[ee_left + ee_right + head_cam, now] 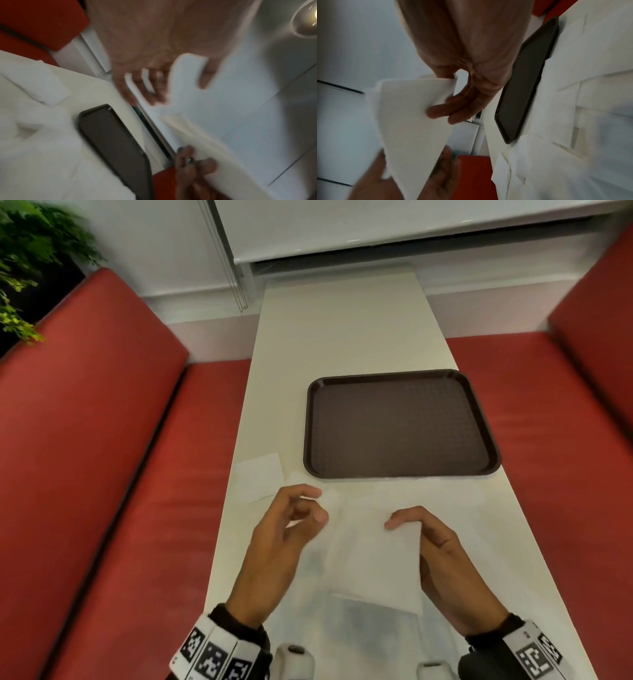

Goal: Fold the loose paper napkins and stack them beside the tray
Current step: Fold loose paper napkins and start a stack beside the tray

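Held up at the lower centre of the head view between both hands: a white napkin (373, 556), long axis running top to bottom of the frame. Pinched at its upper right edge by the right hand (442, 549), at its upper left corner by the left hand (284, 529). Lay left of the tray (400, 422), centre frame: a folded stack (260, 475), nearer the left hand. Blurred, hard to count: loose napkins beneath

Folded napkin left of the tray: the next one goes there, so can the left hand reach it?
Probably yes: the left hand is near the folded napkin, nothing between, though it holds a napkin.
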